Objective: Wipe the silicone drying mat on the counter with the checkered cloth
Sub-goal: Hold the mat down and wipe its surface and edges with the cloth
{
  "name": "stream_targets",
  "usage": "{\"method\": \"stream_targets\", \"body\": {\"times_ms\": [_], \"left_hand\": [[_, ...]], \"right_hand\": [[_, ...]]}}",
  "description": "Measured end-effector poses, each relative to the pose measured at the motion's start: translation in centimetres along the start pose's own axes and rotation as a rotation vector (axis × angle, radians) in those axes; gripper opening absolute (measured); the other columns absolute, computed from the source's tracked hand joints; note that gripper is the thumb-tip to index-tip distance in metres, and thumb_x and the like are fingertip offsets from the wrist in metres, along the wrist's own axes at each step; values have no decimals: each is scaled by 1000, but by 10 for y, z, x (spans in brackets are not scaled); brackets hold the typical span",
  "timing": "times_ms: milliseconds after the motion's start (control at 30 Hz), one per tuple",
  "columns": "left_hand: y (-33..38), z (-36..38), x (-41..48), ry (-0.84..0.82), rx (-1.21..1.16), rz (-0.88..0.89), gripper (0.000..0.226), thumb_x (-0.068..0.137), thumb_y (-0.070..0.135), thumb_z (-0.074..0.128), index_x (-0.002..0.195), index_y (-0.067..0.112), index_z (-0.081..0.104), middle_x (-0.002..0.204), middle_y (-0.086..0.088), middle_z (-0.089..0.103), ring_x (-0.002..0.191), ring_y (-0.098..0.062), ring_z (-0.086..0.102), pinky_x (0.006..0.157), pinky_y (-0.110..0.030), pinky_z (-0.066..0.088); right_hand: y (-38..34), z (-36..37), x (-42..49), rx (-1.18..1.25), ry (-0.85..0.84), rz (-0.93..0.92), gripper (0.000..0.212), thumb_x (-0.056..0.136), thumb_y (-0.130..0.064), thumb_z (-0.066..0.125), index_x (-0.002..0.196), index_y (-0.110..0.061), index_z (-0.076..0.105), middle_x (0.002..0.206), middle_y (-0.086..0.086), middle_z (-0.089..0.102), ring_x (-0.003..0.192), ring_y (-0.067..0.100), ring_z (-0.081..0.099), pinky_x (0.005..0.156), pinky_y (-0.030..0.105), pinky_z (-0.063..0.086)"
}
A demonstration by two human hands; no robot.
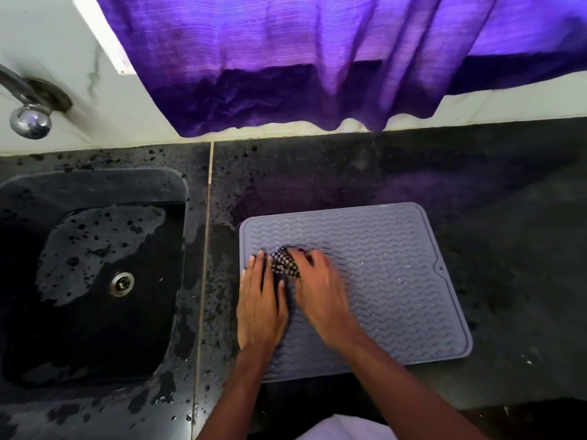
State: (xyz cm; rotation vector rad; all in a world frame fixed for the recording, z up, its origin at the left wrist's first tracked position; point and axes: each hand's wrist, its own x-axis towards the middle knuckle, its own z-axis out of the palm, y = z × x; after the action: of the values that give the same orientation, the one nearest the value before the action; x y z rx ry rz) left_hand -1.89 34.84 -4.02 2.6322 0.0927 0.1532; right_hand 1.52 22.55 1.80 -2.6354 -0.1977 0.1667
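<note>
- At the near edge a piece of white fabric [346,430] shows between the two bare forearms, which reach forward over the tabletop
- The left hand [262,300] lies flat on the left part of the mat; its fingers are straight and together, palm down, and it grips nothing
- The right hand [317,287] is just beside the left one and is a little blurred; its fingers are bent over the crumpled black-and-white checkered cloth [286,265] and hold it down on the mat
- The checkered cloth sits between the fingertips of both hands, on the left-middle part of the mat; only a small bunch of it is visible
- The grey rectangular silicone drying mat [397,265] with wavy ridges lies flat on the dark speckled stone tabletop [508,201]; small drops shine on its right part
- To the left, past a pale seam in the stone, is the black rectangular sink [95,192]; its bottom is wet, with a round metal drain [122,283]
- Further away, at the far left, a chrome tap [30,119] comes out of the white marble wall [63,42]
- At the far end a purple curtain [317,58] hangs down; its lower hem reaches close to the back edge of the tabletop
</note>
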Motion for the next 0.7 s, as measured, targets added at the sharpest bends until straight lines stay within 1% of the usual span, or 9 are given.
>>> {"method": "stream_targets", "body": {"times_ms": [67,167,300,400,567,700], "left_hand": [[1,1,1,5,40,-25,53,102,29,37,147,3,45,158,-11,38,147,-27,34,121,-43,28],[1,1,2,12,62,-33,54,101,32,34,147,5,46,158,-9,38,147,-26,35,121,-42,28],[2,1,1,15,55,-41,54,102,33,35,147,7,45,158,-8,38,147,-24,34,121,-43,28],[3,0,1,-5,71,-49,55,102,35,34,149,8,43,159,-7,36,149,-22,31,121,-42,28],[3,-1,2,-14,77,-52,55,102,35,34,149,8,42,159,-7,36,149,-22,31,121,-43,29],[4,-1,1,-16,82,-53,56,102,36,33,149,7,42,159,-7,36,149,-23,31,120,-44,29]], "right_hand": [[3,4,-3,-22,12,18,61,89,-10,56,145,-27,39,125,5,50,113,25,52,88,40,53],[15,1,-3,-41,50,72,59,88,-10,55,143,-28,42,122,4,51,112,25,51,85,41,54],[48,-15,-11,-22,128,147,58,83,-6,64,139,-19,52,116,9,57,106,27,56,84,39,54],[77,-31,-15,-63,176,220,56,81,-4,67,135,-14,55,113,11,60,102,28,57,83,36,51],[125,-56,-16,-109,191,333,55,83,-4,64,135,-14,54,113,14,58,103,33,55,83,43,52],[155,-72,-18,-109,264,403,53,80,-3,63,131,-18,56,110,15,58,98,37,57,80,44,52]]}}
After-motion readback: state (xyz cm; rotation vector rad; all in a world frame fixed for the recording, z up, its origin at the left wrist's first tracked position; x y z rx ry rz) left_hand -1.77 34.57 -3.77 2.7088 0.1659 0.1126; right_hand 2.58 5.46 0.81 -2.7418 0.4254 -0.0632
